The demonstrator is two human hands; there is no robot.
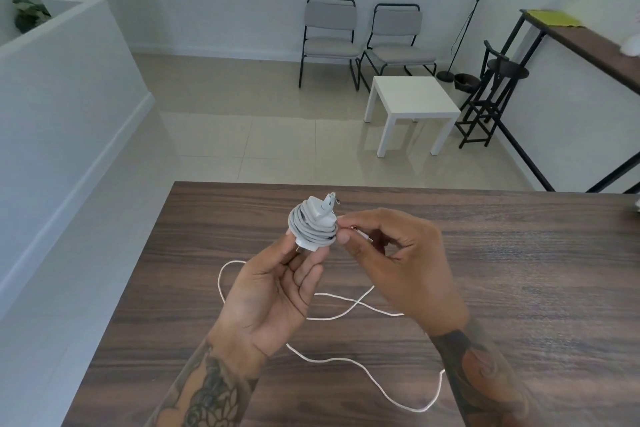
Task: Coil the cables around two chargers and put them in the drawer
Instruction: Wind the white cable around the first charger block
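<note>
My left hand (273, 291) holds a white charger (313, 224) upright above the wooden table (502, 270), its grey-white cable wound tightly around the body. My right hand (391, 260) pinches the cable's end plug (360, 234) right beside the coil. A second white cable (349, 362) lies loose in loops on the table under both hands. Its charger is hidden from view. No drawer is visible.
Beyond the table's far edge lies tiled floor with a small white side table (412, 107), two grey chairs (329, 38), a black stool (498, 87) and a long dark counter (588, 45) at the right. A low white wall (62, 97) runs along the left.
</note>
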